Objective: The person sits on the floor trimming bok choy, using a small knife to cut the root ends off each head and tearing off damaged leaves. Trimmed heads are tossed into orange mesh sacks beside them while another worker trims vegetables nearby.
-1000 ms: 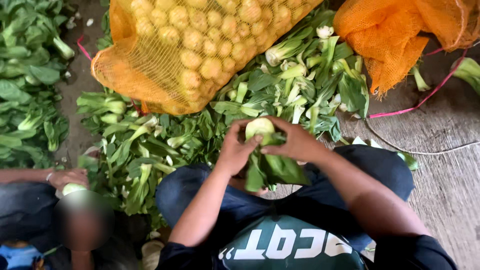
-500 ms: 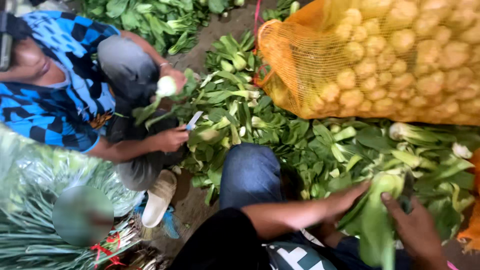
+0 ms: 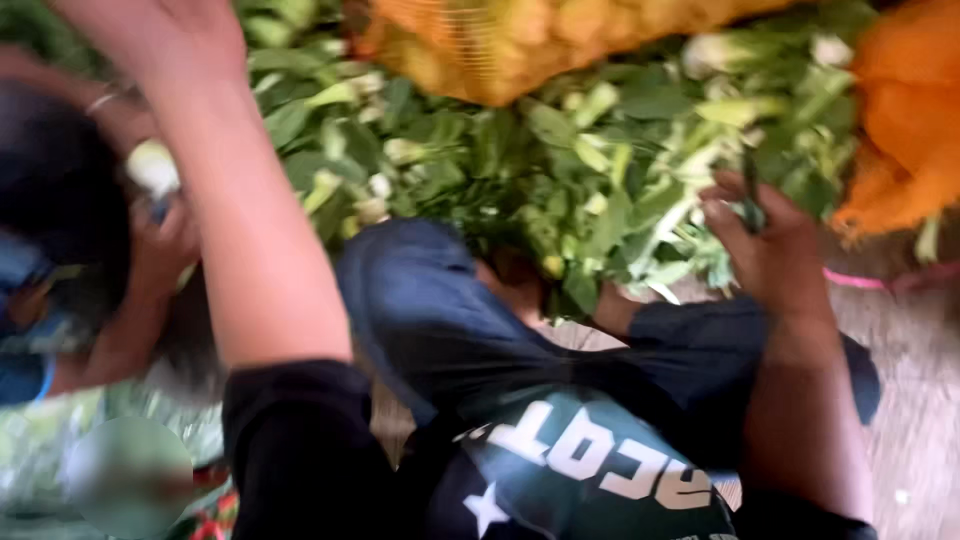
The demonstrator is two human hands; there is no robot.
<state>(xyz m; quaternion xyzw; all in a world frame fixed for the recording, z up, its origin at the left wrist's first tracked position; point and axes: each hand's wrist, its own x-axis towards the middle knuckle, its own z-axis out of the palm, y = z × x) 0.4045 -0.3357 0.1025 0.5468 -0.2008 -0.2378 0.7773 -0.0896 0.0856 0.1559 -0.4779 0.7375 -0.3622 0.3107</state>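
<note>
Your view was soft, even daylight with no glare and only faint shadows. Motion blur smeared everything: your left hand [image 3: 160,40] at the top edge was a streak, and the greens [image 3: 600,170] beyond your right hand [image 3: 770,250] lost their leaf edges. Nothing was sharply focused.

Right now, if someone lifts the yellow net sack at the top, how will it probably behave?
The net sack looks packed with many small round yellow pieces, so it is probably heavy for its size. The mesh seems soft, so it would likely sag and shift instead of staying stiff. It lies on the loose leafy greens, which may get crushed or dragged if it is pushed.
</note>
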